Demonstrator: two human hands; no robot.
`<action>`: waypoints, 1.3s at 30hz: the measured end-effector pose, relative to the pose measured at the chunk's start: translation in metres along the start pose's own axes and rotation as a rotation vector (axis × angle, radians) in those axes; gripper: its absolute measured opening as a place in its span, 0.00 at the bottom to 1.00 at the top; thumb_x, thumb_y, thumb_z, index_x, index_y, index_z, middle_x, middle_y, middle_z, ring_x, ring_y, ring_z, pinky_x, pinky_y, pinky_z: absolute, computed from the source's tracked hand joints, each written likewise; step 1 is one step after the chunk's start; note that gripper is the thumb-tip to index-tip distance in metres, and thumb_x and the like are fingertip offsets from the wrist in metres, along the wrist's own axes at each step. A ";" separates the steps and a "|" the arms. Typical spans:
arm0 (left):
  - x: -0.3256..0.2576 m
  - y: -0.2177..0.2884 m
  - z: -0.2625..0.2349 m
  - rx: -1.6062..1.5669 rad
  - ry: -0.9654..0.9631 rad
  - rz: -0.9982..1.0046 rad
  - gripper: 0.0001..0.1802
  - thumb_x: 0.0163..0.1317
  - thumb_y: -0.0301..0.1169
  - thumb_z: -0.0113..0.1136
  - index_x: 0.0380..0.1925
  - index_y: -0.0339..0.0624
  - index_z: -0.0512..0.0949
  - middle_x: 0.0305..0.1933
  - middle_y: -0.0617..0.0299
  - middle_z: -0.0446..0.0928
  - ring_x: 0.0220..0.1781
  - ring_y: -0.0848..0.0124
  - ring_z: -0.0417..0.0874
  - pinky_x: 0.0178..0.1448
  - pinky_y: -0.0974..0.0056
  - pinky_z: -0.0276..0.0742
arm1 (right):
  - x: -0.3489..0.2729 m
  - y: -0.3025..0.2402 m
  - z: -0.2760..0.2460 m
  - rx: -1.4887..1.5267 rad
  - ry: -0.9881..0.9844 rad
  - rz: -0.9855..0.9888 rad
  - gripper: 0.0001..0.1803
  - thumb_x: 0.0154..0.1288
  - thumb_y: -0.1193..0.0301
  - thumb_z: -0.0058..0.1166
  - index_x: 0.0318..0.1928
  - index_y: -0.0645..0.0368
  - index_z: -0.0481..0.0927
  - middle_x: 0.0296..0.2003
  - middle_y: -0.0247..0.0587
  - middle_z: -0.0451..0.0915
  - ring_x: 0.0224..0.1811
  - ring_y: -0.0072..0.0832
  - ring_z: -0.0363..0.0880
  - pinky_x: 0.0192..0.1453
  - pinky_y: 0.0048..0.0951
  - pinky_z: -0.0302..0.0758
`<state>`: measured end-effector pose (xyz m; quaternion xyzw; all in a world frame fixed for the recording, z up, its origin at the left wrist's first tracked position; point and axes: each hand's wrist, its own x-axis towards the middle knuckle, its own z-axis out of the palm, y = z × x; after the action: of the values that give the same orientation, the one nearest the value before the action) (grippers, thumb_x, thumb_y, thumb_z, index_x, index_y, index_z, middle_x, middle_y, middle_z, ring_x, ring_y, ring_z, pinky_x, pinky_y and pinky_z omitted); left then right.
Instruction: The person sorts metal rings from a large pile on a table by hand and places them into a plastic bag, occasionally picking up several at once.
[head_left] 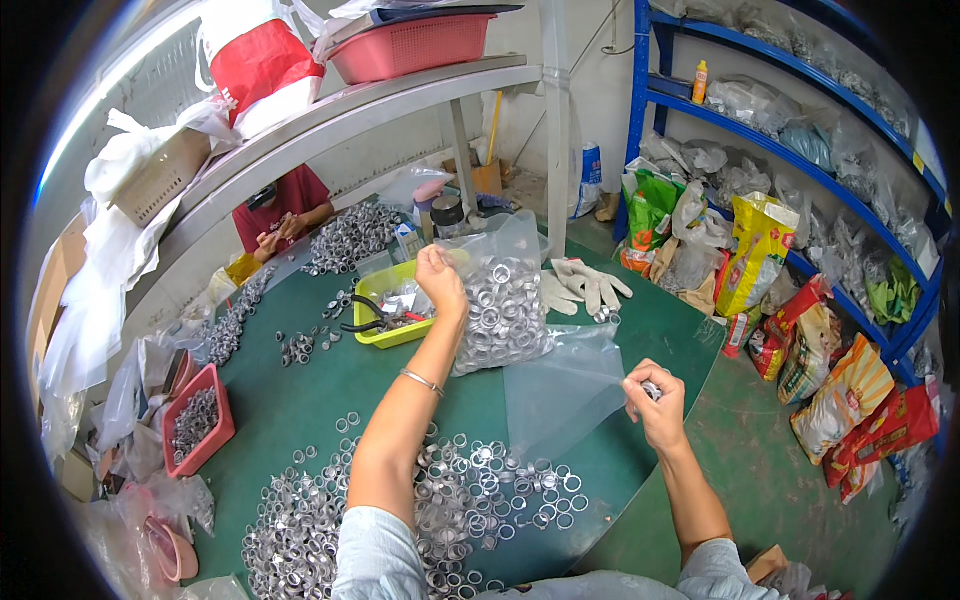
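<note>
My left hand (441, 287) is raised at the left edge of a clear plastic bag filled with metal rings (500, 318). Its fingers are curled closed, and whatever they may pinch is hidden. My right hand (660, 408) grips the corner of a flat, clear plastic bag (563, 385), which spreads leftward over the green table (660, 335). Something small and metallic, like a ring (652, 390), shows in the right fingers. Below my hands lies a wide heap of loose silver rings (470, 500), partly covered by my left forearm.
A yellow-green tray (385, 337) with black-handled pliers (368, 315) stands behind my left forearm, and pale work gloves (590, 285) lie beyond the bags. A pink basket (198, 420) holds metal parts at left. Across the table sits another person (285, 210). Blue shelving (640, 110) stands at right.
</note>
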<state>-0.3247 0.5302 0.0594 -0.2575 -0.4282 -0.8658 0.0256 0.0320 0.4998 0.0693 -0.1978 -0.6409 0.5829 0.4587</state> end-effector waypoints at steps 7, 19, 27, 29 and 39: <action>0.014 0.003 0.015 0.472 0.277 0.319 0.11 0.68 0.28 0.39 0.32 0.34 0.69 0.29 0.58 0.70 0.27 0.71 0.69 0.34 0.66 0.68 | 0.008 -0.027 0.003 0.309 0.047 0.018 0.05 0.58 0.81 0.52 0.25 0.66 0.74 0.24 0.33 0.67 0.17 0.15 0.65 0.15 0.17 0.63; 0.029 -0.021 0.007 0.426 0.315 0.380 0.12 0.69 0.31 0.40 0.34 0.34 0.71 0.24 0.64 0.69 0.21 0.78 0.65 0.26 0.71 0.64 | -0.007 -0.093 -0.013 -0.024 0.119 -0.338 0.07 0.58 0.77 0.53 0.25 0.66 0.72 0.25 0.36 0.67 0.17 0.15 0.63 0.15 0.16 0.60; 0.036 -0.026 0.002 0.527 0.080 0.099 0.17 0.65 0.35 0.47 0.35 0.28 0.75 0.33 0.47 0.78 0.35 0.58 0.78 0.42 0.59 0.71 | -0.018 -0.070 -0.019 -0.029 0.085 -0.162 0.04 0.58 0.81 0.52 0.26 0.66 0.74 0.25 0.33 0.69 0.17 0.14 0.65 0.16 0.16 0.62; 0.029 -0.015 0.006 0.527 0.088 0.152 0.18 0.65 0.37 0.47 0.35 0.27 0.75 0.35 0.46 0.78 0.36 0.57 0.78 0.43 0.58 0.71 | -0.022 -0.071 -0.020 -0.048 0.096 -0.134 0.04 0.58 0.81 0.52 0.26 0.66 0.74 0.25 0.33 0.69 0.17 0.13 0.65 0.16 0.15 0.62; -0.044 0.063 0.017 0.412 0.044 0.114 0.26 0.62 0.37 0.53 0.54 0.34 0.62 0.54 0.50 0.63 0.58 0.60 0.63 0.61 0.60 0.57 | -0.037 -0.070 -0.022 -0.055 0.271 -0.225 0.04 0.58 0.81 0.53 0.27 0.66 0.74 0.27 0.33 0.70 0.18 0.13 0.65 0.17 0.14 0.60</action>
<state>-0.2628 0.4950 0.0931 -0.2518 -0.5802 -0.7626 0.1357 0.0884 0.4658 0.1188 -0.2139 -0.6069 0.4780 0.5978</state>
